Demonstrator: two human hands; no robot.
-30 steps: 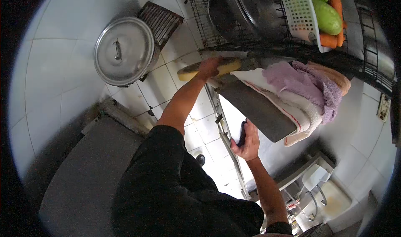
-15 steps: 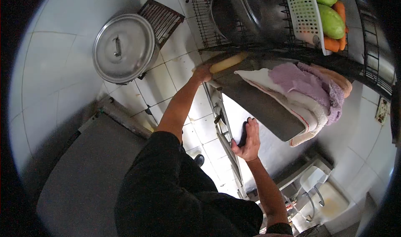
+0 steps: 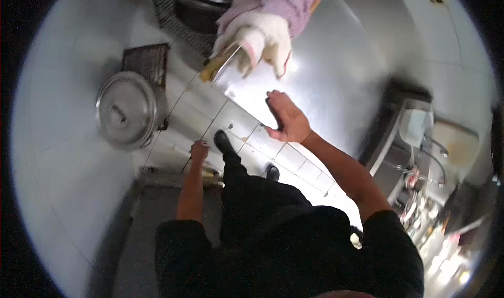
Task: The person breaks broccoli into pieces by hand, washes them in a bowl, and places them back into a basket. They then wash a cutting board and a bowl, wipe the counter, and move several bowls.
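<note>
My right hand (image 3: 290, 119) is over the near edge of a shiny steel table (image 3: 336, 72), thumb and fingers spread, with a dark shape, perhaps a shadow, beside them. My left hand (image 3: 199, 150) hangs low over the tiled floor, fingers curled in; nothing shows in it. Away from both hands, a white cloth (image 3: 268, 30) and a purple cloth (image 3: 289, 1) lie bunched at the table's far left corner. A yellowish piece (image 3: 212, 70) sticks out beneath them beside a thin bright edge.
A lidded metal pot (image 3: 126, 110) stands at the left near a dark slatted grate (image 3: 147, 62). At the right is a sink (image 3: 454, 146) with taps. A grey surface (image 3: 157, 219) lies at lower left. My shoes (image 3: 222, 141) are on the floor.
The view has turned and shifted. My left hand has let go of the pale rod-like piece and dropped to my side. The cloths now appear further left and higher; the vegetable basket is out of view.
</note>
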